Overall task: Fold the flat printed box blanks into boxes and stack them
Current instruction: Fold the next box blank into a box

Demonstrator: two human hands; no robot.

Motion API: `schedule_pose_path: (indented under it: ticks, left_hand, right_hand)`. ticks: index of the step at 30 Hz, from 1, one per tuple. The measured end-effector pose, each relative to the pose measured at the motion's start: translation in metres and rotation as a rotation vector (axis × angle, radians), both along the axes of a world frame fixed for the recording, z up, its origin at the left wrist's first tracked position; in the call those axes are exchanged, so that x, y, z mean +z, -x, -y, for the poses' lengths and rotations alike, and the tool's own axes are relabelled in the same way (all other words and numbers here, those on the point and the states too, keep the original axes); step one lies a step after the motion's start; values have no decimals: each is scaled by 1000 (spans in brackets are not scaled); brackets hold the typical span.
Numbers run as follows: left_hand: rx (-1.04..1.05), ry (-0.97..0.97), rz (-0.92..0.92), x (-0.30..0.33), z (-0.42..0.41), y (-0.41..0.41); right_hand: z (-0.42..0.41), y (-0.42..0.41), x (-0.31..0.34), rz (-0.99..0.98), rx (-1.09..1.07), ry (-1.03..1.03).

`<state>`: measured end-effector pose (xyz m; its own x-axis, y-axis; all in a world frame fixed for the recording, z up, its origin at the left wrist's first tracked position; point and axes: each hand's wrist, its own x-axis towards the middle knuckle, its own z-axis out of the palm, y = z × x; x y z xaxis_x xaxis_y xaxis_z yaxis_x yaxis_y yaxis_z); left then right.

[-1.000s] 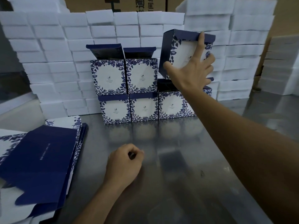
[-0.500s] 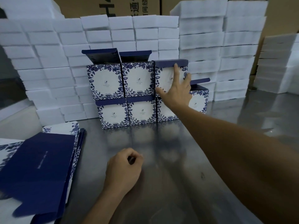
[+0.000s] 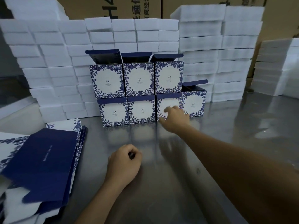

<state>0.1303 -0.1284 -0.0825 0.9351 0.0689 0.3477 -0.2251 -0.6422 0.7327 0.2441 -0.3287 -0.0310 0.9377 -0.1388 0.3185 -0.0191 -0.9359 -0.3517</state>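
Observation:
Several folded blue-and-white floral boxes stand in two rows at the back of the steel table (image 3: 186,167). The newest box (image 3: 169,77) sits at the right end of the upper row with its navy lid flap up. My right hand (image 3: 175,120) is empty, blurred, fingers loosely bent, in front of the lower-row box (image 3: 168,103) beneath it. Whether it touches that box is unclear. My left hand (image 3: 125,165) rests on the table as a loose fist holding nothing. A pile of flat box blanks (image 3: 40,160) lies at the left, navy side up.
Tall stacks of white foam blocks (image 3: 53,62) wall in the back and left, with more foam stacks (image 3: 220,54) at the right. One lone folded box (image 3: 194,102) stands at the lower row's right end. Brown cartons rise behind the foam.
My right hand set the folded box onto the upper row's right end, let go of it and dropped down toward the table. My left hand stayed put.

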Motion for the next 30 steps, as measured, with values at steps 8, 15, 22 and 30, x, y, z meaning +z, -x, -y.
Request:
schedule_pose_path:
  ticks: [8, 15, 22, 30]
  left_hand:
    - [-49, -279, 99, 1, 1, 12]
    - [175, -698, 222, 12, -19, 35]
    - [676, -690, -91, 35, -79, 36]
    - [687, -505, -438, 33, -113, 33]
  right_hand:
    - [14, 46, -23, -56, 115, -157]
    - [0, 85, -31, 88, 103, -683]
    - [-10, 106, -49, 135, 40, -810]
    - [-10, 111, -48, 144, 70, -786]
